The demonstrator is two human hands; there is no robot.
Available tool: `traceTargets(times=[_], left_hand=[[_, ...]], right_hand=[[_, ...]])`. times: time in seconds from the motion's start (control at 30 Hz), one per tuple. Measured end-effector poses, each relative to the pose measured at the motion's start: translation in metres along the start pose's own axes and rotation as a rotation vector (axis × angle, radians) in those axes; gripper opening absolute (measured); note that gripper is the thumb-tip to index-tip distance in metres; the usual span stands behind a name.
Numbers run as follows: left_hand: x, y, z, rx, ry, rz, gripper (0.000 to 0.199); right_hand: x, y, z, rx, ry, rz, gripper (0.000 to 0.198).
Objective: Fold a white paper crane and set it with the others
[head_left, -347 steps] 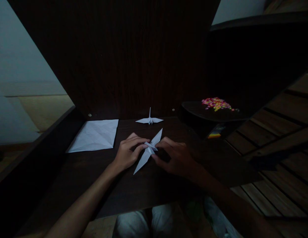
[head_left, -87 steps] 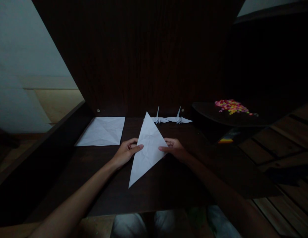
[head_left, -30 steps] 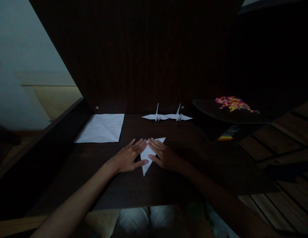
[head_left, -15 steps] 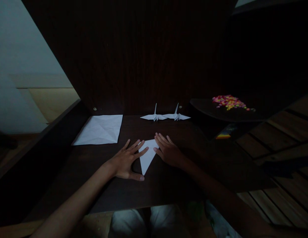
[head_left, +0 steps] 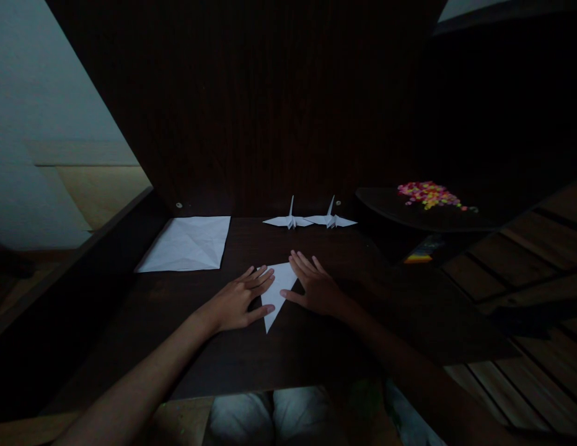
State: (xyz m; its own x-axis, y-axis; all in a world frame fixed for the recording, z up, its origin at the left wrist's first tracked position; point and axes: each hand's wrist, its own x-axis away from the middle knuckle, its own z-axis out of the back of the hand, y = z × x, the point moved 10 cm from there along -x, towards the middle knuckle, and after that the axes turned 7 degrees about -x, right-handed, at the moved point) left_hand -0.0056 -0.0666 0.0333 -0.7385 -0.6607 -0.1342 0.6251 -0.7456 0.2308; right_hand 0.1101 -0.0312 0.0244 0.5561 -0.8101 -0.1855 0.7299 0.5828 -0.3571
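Observation:
A white piece of folded paper (head_left: 277,286), pointed toward me, lies flat on the dark wooden surface (head_left: 242,365). On its left edge rests my left hand (head_left: 239,303), open, with fingers and thumb laid over the paper. My right hand (head_left: 313,285) is open too; its fingertips touch the upper right corner and its thumb reaches the right edge. Behind the hands stand two white paper cranes, a left crane (head_left: 290,222) and a right crane (head_left: 332,220), wingtips meeting. A creased white sheet (head_left: 190,243) lies at the back left.
A dark upright panel (head_left: 251,111) rises behind the cranes. On the left runs a raised dark side board (head_left: 83,272). A curved shelf (head_left: 385,204) at the right bears a pile of small colourful pieces (head_left: 430,194). Slatted wood (head_left: 539,260) shows beyond it.
My left thumb has moved up from beside the paper's lower point onto the paper. My right thumb has slid lower and left along the right edge. The paper has turned slightly.

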Motion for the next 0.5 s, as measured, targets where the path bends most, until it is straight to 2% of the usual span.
traceTargets(times=[0.23, 0.37, 0.5], left_hand=[[0.002, 0.001, 0.004, 0.028, -0.033, -0.007, 0.078], [0.000, -0.001, 0.006, 0.050, -0.016, 0.000, 0.064], [-0.001, -0.006, 0.008, 0.070, 0.034, 0.031, 0.049]], right_hand=[[-0.002, 0.000, 0.001, -0.010, -0.007, -0.015, 0.091], [-0.003, 0.006, 0.002, -0.023, 0.013, -0.049, 0.085], [-0.005, 0.014, 0.006, -0.069, 0.085, -0.087, 0.069]])
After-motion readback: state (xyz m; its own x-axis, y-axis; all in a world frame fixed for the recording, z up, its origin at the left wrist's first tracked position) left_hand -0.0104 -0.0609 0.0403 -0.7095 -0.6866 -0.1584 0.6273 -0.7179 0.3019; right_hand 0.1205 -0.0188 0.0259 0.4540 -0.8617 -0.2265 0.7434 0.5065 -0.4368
